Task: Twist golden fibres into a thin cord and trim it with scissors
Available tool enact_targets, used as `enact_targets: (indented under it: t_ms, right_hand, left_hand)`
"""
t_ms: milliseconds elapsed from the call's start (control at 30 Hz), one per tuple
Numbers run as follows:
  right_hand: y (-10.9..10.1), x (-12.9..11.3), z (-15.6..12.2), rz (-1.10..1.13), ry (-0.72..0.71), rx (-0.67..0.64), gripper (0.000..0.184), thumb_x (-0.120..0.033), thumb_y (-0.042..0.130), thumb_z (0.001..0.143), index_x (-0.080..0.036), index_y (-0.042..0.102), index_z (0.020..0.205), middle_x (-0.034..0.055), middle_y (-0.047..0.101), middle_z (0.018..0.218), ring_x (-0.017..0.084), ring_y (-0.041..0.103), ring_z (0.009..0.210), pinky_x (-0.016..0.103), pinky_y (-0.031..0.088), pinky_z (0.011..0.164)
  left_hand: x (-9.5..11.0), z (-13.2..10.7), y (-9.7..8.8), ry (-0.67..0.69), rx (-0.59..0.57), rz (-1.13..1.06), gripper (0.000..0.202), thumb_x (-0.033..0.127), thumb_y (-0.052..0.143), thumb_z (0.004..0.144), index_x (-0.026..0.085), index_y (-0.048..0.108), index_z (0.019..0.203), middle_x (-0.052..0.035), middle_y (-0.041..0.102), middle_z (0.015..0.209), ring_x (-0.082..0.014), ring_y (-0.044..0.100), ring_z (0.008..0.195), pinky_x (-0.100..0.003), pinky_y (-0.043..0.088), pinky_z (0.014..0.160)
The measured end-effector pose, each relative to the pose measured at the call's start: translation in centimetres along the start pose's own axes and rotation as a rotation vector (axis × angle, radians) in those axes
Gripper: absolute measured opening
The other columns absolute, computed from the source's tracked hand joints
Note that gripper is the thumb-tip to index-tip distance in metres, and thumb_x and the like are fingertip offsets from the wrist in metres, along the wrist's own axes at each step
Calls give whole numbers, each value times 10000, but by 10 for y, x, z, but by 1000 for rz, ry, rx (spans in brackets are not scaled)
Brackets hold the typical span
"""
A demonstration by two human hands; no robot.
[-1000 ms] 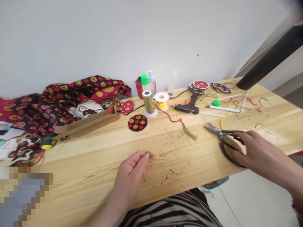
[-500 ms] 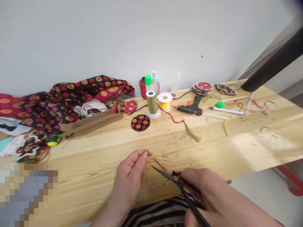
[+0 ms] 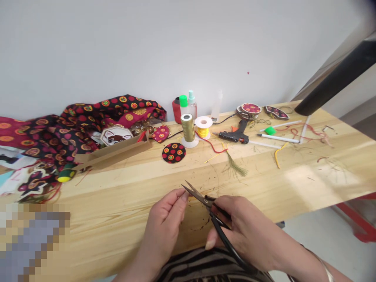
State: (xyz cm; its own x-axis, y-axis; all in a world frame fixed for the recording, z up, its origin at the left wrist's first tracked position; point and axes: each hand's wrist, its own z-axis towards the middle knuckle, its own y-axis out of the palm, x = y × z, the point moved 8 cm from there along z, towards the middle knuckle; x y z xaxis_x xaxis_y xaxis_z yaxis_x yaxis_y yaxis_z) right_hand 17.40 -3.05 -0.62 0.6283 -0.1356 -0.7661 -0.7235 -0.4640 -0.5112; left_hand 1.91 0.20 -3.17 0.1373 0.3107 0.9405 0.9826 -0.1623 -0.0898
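Note:
My left hand (image 3: 167, 219) is pinched shut over the wooden table (image 3: 117, 203) near its front edge, holding fine thread ends too thin to make out clearly. My right hand (image 3: 243, 231) grips black scissors (image 3: 205, 205) by their long handles. The blade tips point up and left and reach the fingertips of my left hand. Small thread scraps lie on the wood around both hands.
A gold thread spool (image 3: 188, 129), a yellow spool (image 3: 203, 126), a round patterned fabric disc (image 3: 174, 152), a glue gun (image 3: 235, 135), a green tassel (image 3: 235, 166), bottles (image 3: 190, 103), a cardboard box (image 3: 114, 152) and red patterned cloth (image 3: 73, 125) lie further back.
My right hand picked the scissors up from the table's right side and brought them left to my left hand's fingertips. My left hand stayed pinched in place.

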Motion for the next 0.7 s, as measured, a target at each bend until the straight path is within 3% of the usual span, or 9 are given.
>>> enact_targets:
  t_ms: [267, 533, 700]
  right_hand:
    - [2, 5, 0, 76, 10, -8, 224, -376, 574, 779, -174, 530, 693, -47, 461, 596, 87, 307, 548, 216, 251, 460]
    - [0, -5, 2, 243, -6, -33, 163, -307, 624, 749, -150, 595, 715, -19, 556, 662, 103, 433, 622, 205, 324, 523]
    - [2, -4, 2, 303, -21, -68, 224, -317, 544, 808, -129, 625, 716, -5, 556, 650, 100, 439, 597, 202, 345, 522]
  left_hand:
    - [1, -1, 0, 4, 13, -16, 274, 389, 552, 844, 198, 672, 1000, 80, 333, 493, -87, 272, 477, -199, 229, 433]
    - [-1, -2, 0, -1, 23, -14, 264, 386, 554, 841, 190, 676, 969, 78, 331, 485, -89, 263, 466, -203, 219, 423]
    - [-3, 0, -5, -17, 68, -83, 255, 383, 588, 817, 175, 677, 935, 79, 340, 477, -80, 271, 460, -192, 220, 419]
